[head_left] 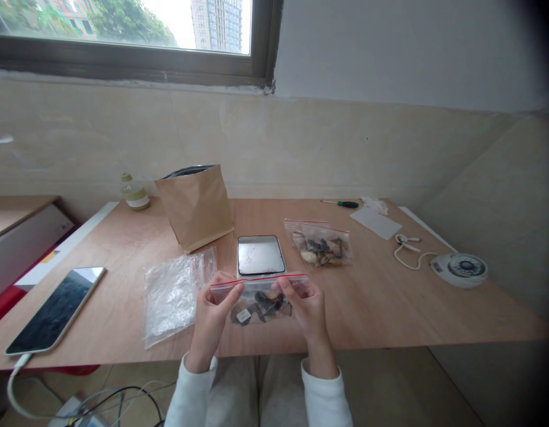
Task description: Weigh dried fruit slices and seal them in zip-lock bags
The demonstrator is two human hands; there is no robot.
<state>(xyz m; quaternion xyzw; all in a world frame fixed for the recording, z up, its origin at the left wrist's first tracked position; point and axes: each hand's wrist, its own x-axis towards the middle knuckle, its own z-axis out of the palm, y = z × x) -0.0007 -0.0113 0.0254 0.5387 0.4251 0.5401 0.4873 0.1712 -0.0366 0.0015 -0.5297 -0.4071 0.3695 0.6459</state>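
Observation:
Between my two hands is a clear zip bag [261, 308] with a red seal strip, holding dark dried pieces that look like mushrooms and a small white packet. My left hand [216, 305] pinches its top left corner, and my right hand [305, 305] pinches the top right. Just beyond the bag lies a small scale [260, 255] with a shiny plate. To its right rest filled zip bags [323, 246] with similar dried pieces. Left of my left hand is a flat stack of clear plastic bags [174, 299].
An open brown paper pouch [197, 207] stands at the back left, with a bottle [136, 193] behind it. A phone [56, 308] on a charging cable lies at the left edge. Farther right are a screwdriver [347, 204], white paper [376, 222] and a round white corded device [459, 270].

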